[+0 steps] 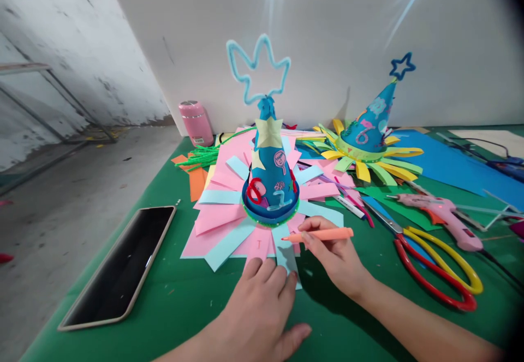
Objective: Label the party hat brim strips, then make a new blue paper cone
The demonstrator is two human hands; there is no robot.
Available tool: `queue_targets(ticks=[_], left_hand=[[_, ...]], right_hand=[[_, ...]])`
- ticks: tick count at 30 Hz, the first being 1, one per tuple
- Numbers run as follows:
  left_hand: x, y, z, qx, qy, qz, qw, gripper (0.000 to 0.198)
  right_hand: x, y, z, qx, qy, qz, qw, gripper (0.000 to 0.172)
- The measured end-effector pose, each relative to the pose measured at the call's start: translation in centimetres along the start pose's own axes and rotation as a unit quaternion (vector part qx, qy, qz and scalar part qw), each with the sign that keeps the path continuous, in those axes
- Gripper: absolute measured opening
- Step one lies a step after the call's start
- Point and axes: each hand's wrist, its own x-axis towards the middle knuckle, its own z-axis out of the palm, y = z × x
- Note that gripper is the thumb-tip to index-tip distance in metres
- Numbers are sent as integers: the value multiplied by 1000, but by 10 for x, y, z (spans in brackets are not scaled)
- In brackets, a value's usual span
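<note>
A blue paper cone hat [270, 160] stands upright in front of me, ringed by pink and light-blue paper strips [229, 244], with a light-blue pipe-cleaner crown on its tip. On a pink strip nearest me a small red letter resembling a T is written. My left hand [264, 296] lies over the ends of the front strips, its fingers stretched out and pressing down. Pinched in my right hand [333, 255] is an orange felt-tip pen [329, 234]. Its tip points left, just above or touching a light-blue strip; I cannot tell which.
A phone [118, 266] lies at the left, with green pipe cleaners [200, 157] and a pink bottle [196, 123] behind. Scissors [436, 266] and a pink glue gun [444, 214] with a cable lie at the right. A second cone hat [370, 124] stands back right.
</note>
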Motion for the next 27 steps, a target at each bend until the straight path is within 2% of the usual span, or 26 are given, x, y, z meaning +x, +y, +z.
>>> queue_targets(ticks=[4,6,11,16,22,27], left_hand=[[0,4,10,33,101,12,994,44],[1,5,13,47,130,8,990,47],[2,6,11,45,80,-25,995,49],[1,5,11,41,92,-11,995,46],[0,5,12,32,89,-28,995,46],[1,5,13,21,77,-16,997,45]], right_hand=[[-1,2,5,-14,-19,6,1000,10],[-1,3,5,-14,-19,6,1000,10],[2,1,3,-26,-12,-5,1000,9],[6,0,0,-43,13,-18,999,11],[6,2,3,-40,-7,-27,999,10],[7,4,3,-30,-23,-10,999,12]])
